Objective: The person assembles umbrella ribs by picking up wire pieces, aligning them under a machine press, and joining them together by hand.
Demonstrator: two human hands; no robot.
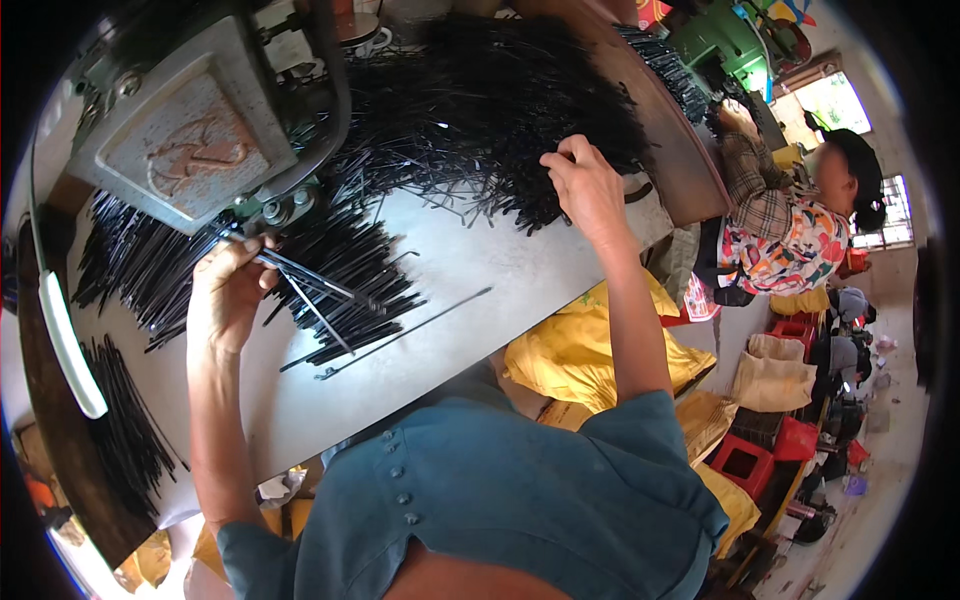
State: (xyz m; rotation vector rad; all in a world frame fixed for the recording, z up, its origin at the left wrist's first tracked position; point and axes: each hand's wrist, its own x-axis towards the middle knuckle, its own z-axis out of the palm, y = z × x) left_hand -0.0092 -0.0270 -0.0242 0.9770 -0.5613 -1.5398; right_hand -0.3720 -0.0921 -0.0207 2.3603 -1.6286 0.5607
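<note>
My left hand (226,290) pinches a few thin dark metal rods (325,284) just below the head of a green-grey machine (190,140). The rods slant down to the right, their far ends spread apart. Under them lies a layer of similar black rods (350,250) on the metal tabletop (450,285). My right hand (590,195) is over the right edge of a large tangled heap of black rods (500,110), fingers curled in. What its fingertips hold, if anything, I cannot make out. One loose rod (405,332) rests near the table's front edge.
At the left, a lit tube lamp (70,345) stands near another bundle of black rods (125,425). Yellow sacks (560,345) lie beside my right arm. Co-workers, one in a patterned top (785,245), sit at the right near red stools (742,465).
</note>
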